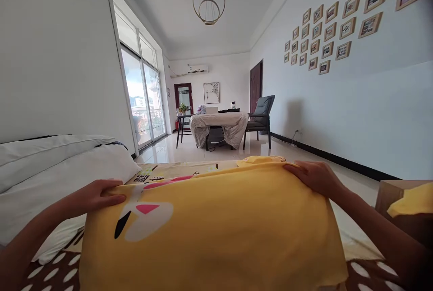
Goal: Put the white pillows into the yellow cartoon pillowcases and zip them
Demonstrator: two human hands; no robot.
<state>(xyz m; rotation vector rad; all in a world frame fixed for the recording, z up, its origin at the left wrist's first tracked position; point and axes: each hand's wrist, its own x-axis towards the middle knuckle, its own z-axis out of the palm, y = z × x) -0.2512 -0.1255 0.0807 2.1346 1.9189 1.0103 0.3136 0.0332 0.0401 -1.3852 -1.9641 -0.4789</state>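
Observation:
A yellow cloth (237, 223) with a white, pink and black cartoon print hangs stretched between my hands above the bed. My left hand (104, 196) pinches its upper left edge, thumb on the near side. At the upper right edge, my right hand (313, 176) grips the same cloth, its fingertips partly hidden by the fabric. More yellow fabric (260, 160) shows just behind the top edge. Beneath lies a patterned bed sheet (176, 170), beige with brown areas and white spots, mostly covered by the cloth.
White pillows (67, 169) are piled at the left of the bed. On the right, a wooden box-like piece (385, 191) bears another yellow cloth (412, 200). Farther off stand a covered table (219, 119) and a dark armchair (260, 115). A glass sliding door (142, 97) is on the left.

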